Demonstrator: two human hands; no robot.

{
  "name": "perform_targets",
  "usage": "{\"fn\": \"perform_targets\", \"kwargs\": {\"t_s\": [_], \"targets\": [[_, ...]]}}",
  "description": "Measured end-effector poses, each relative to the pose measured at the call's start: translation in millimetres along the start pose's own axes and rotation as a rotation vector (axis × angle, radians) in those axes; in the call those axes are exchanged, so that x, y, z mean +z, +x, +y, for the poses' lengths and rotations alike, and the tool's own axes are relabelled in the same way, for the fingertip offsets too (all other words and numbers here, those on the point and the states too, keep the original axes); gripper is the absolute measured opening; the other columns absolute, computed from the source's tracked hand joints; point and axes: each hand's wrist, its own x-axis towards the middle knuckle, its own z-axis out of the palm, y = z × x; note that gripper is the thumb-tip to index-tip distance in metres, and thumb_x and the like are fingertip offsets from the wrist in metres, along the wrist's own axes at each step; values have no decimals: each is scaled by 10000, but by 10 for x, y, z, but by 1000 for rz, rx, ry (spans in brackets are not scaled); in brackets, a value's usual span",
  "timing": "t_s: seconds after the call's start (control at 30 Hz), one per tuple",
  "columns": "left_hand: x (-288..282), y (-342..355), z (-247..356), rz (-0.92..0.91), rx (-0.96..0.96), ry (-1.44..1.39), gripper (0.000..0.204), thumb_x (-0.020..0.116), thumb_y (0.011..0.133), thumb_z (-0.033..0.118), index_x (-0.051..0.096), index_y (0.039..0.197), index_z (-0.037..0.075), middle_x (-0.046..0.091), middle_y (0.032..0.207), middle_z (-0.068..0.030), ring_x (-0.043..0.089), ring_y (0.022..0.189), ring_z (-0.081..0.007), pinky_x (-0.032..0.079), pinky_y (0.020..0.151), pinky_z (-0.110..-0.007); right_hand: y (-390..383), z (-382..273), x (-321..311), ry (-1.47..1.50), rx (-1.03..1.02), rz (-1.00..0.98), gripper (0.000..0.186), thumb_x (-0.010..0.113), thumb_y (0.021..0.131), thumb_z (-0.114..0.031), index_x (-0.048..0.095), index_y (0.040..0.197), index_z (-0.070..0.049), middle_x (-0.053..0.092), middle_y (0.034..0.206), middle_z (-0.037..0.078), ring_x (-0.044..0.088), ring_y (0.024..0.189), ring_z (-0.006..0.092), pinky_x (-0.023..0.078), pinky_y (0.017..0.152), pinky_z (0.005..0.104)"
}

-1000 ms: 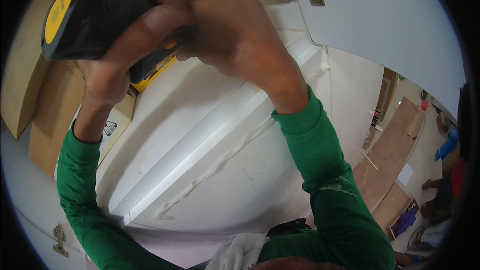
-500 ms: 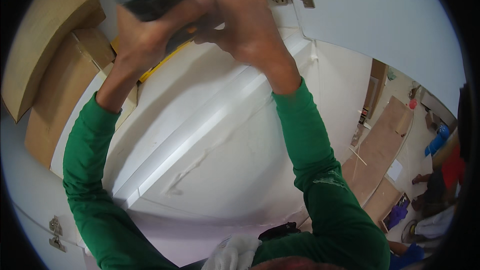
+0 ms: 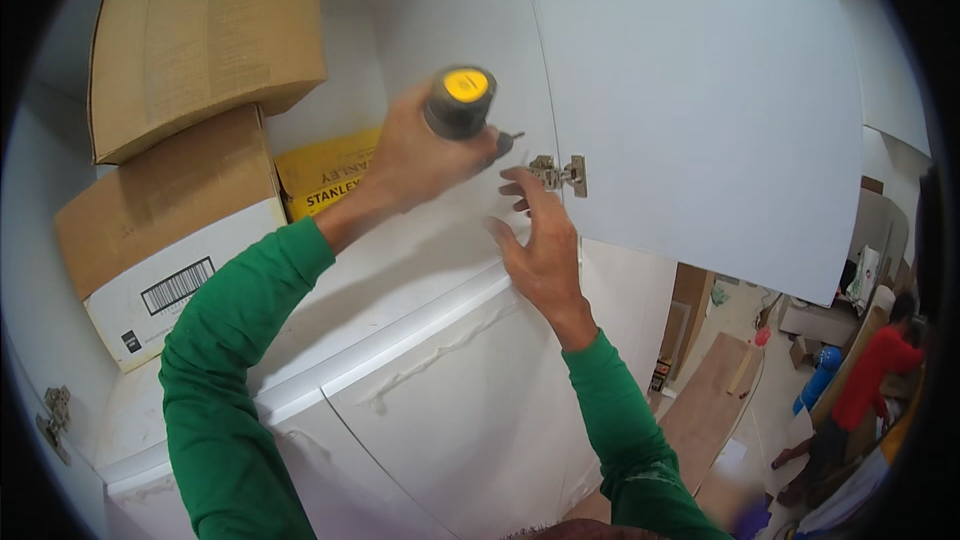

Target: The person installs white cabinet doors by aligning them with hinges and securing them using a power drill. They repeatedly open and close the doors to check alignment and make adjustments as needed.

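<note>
My left hand [image 3: 412, 155] is closed round a black and yellow cordless drill [image 3: 460, 110]. A thin bit points right, toward a metal cabinet hinge [image 3: 545, 172] fixed where the side panel meets the open white door [image 3: 700, 90]. Just below that hinge is my right hand [image 3: 545, 258], its thumb and fingers apart, with nothing visible between them. The index fingertip comes close to the hinge; whether it touches, I cannot tell.
Cardboard boxes [image 3: 215, 35] are stacked inside the cabinet at left, beside a yellow package [image 3: 325, 175]. Another hinge [image 3: 55, 420] sits at lower left. Far below right, a person in a red top [image 3: 885, 370] stands near a long brown board [image 3: 705, 405].
The view has shifted, showing more of the cabinet and door. My hands, close together before, are now apart; the drill has turned so its bit shows beside the hinge.
</note>
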Motion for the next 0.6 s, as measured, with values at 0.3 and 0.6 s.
{"fn": "perform_targets", "kwargs": {"t_s": [0.3,0.6], "targets": [[-468,725,295,200,267,-13,173,822,908,154,724,937,14,766,847,-71,768,801,-162,626,790,-312,1393,-425,195,856,263,-332,599,476,1191,-483,522,1531,8,733,1307,192,744,1111,277,612,942,424],[-486,713,537,395,58,-315,166,759,958,191,705,1000,40,759,911,-159,787,936,-232,657,749,-371,291,-589,-951,-438,-569,451,552,756,969,18,593,1496,22,644,1518,191,552,1481,286,502,1170,441]]}}
